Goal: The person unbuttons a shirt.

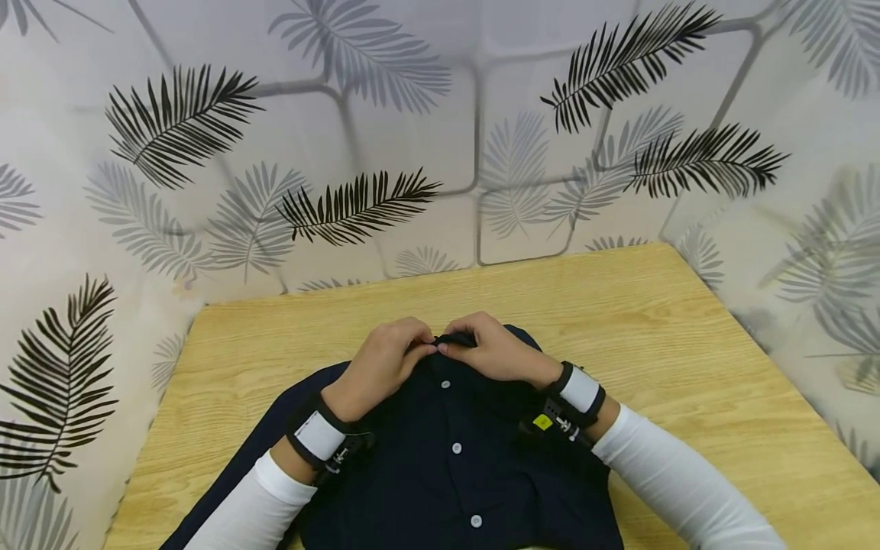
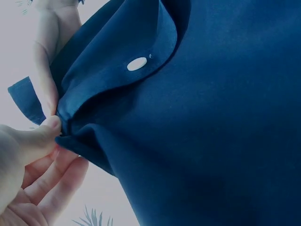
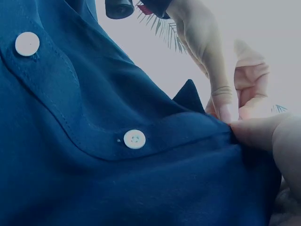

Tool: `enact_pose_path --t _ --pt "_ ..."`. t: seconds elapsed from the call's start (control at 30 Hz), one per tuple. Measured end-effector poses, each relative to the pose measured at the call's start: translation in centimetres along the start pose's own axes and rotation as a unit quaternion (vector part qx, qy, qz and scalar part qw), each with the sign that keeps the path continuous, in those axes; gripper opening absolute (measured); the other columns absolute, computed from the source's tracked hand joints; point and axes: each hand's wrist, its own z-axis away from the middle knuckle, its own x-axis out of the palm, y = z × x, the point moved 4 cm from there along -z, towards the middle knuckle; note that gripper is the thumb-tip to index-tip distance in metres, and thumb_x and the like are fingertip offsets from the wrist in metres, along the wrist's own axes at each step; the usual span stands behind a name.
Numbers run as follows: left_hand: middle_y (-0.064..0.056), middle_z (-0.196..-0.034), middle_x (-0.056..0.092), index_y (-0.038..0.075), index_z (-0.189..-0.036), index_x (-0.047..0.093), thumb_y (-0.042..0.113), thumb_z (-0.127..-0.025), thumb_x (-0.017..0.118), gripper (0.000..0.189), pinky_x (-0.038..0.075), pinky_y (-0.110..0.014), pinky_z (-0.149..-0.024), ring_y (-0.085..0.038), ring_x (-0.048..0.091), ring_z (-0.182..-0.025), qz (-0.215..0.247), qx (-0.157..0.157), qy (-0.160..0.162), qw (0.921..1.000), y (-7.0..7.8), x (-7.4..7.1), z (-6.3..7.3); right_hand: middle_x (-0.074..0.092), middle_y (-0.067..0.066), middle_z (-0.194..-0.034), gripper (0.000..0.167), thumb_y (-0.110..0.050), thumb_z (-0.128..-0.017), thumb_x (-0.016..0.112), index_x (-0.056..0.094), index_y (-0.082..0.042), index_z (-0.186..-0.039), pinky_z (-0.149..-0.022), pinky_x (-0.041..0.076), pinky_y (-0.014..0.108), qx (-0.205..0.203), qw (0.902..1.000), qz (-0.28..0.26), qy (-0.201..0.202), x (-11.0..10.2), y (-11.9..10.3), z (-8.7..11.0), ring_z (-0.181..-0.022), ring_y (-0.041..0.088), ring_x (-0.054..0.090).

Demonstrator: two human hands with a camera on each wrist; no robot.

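Both left hand (image 1: 378, 363) and right hand (image 1: 498, 351) pinch a dark shirt (image 1: 406, 473), hiding the gripped cloth; its sleeve (image 1: 237, 470) is cut off below. Wood-grained table (image 1: 687, 367), leaf-patterned wall (image 1: 412, 137).

On my feed the navy button-front shirt (image 1: 406, 481) looks like smooth, matt woven cloth with a stitched placket (image 3: 54, 89). I read the white buttons (image 1: 457, 448) down the shirt as smooth, hard plastic. Beneath the shirt I see a smooth, wood-grained tabletop (image 1: 591, 298); beyond it, smooth printed wall covering (image 1: 426, 137). The white sleeves (image 1: 677, 473) beside the shirt seem soft, matt cloth.
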Motion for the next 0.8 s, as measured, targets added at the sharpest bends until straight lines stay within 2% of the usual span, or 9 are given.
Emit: enact_pose_path --t 0.13,0.23,0.33,0.43,0.53,0.63,0.73,0.8 --pt "-0.004 -0.088 0.066 0.007 -0.094 0.067 0.011 -0.098 0.066 0.006 0.05 -0.028 -0.067 -0.012 0.059 -0.075 -0.011 0.0 0.002 0.9999 -0.2 0.1 0.1 0.07 0.012 -0.093 0.016 -0.014 -0.102 0.06 0.072 -0.004 -0.106 -0.068 0.043 0.024 -0.004 0.9998 0.011 -0.016 0.1 -0.2 -0.1 -0.07 0.012 0.056" --pt "-0.003 -0.086 0.062 0.009 -0.096 0.063 0.013 -0.1 0.064 0.006 0.048 -0.028 -0.065 -0.013 0.055 -0.073 -0.045 0.001 0.009 0.9989 -0.3 0.3 0.0 0.07 0.007 -0.096 0.015 -0.017 -0.102 0.062 0.071 -0.007 -0.109 -0.07 0.046 0.024 0.0 0.999 0.043 -0.011 0.0 -0.4 -0.1 -0.074 0.011 0.059" --pt "-0.003 -0.086 0.061 0.01 -0.1 0.062 0.015 -0.101 0.062 0.005 0.045 -0.028 -0.062 -0.015 0.054 -0.072 -0.087 0.001 0.022 0.996 -0.6 0.5 -0.2 0.072 0.001 -0.1 0.015 -0.019 -0.1 0.066 0.071 -0.01 -0.111 -0.073 0.051 0.025 -0.002 0.995 0.098 0.017 -0.3 -0.6 0.0 -0.08 0.009 0.064" --pt "-0.004 -0.09 0.064 0.011 -0.105 0.064 0.015 -0.102 0.061 0.006 0.046 -0.028 -0.06 -0.017 0.058 -0.074 -0.119 -0.003 0.035 0.9923 -0.8 0.7 -0.5 0.075 0.0 -0.104 0.018 -0.021 -0.097 0.07 0.071 -0.012 -0.113 -0.077 0.054 0.027 -0.005 0.9857 0.16 0.053 -0.7 -0.7 0.1 -0.086 0.011 0.069" --pt "-0.004 -0.093 0.065 0.011 -0.109 0.066 0.013 -0.102 0.06 0.01 0.046 -0.029 -0.059 -0.018 0.059 -0.074 -0.136 -0.006 0.043 0.9898 -0.6 0.6 -0.8 0.076 0.002 -0.104 0.021 -0.022 -0.095 0.073 0.072 -0.011 -0.113 -0.084 0.055 0.035 -0.013 0.9756 0.203 0.084 -0.9 -0.9 0.1 -0.089 0.016 0.071" --pt "-0.004 -0.091 0.063 0.01 -0.111 0.065 0.013 -0.103 0.059 0.011 0.045 -0.028 -0.059 -0.017 0.057 -0.072 -0.112 -0.02 0.046 0.9925 -0.6 0.5 -1.1 0.076 0.004 -0.103 0.019 -0.02 -0.094 0.074 0.072 -0.01 -0.11 -0.087 0.054 0.041 -0.024 0.9675 0.224 0.114 -1.1 -1.0 0.1 -0.09 0.02 0.071" --pt "-0.004 -0.088 0.061 0.009 -0.114 0.063 0.016 -0.101 0.062 0.014 0.043 -0.027 -0.06 -0.013 0.053 -0.069 -0.03 -0.063 0.038 0.9968 -0.9 0.4 -1.2 0.076 0.005 -0.101 0.015 -0.017 -0.094 0.073 0.073 -0.01 -0.107 -0.081 0.055 0.039 -0.029 0.9633 0.226 0.142 -1.6 -1.0 0.1 -0.086 0.021 0.071" --pt "-0.003 -0.086 0.062 0.009 -0.114 0.062 0.018 -0.1 0.065 0.016 0.043 -0.026 -0.061 -0.011 0.052 -0.066 0.038 -0.097 0.016 0.9944 -1.2 0.6 -0.9 0.076 0.006 -0.099 0.013 -0.015 -0.095 0.072 0.073 -0.01 -0.106 -0.078 0.053 0.037 -0.027 0.9622 0.219 0.16 -2.0 -0.8 0.1 -0.083 0.02 0.069"
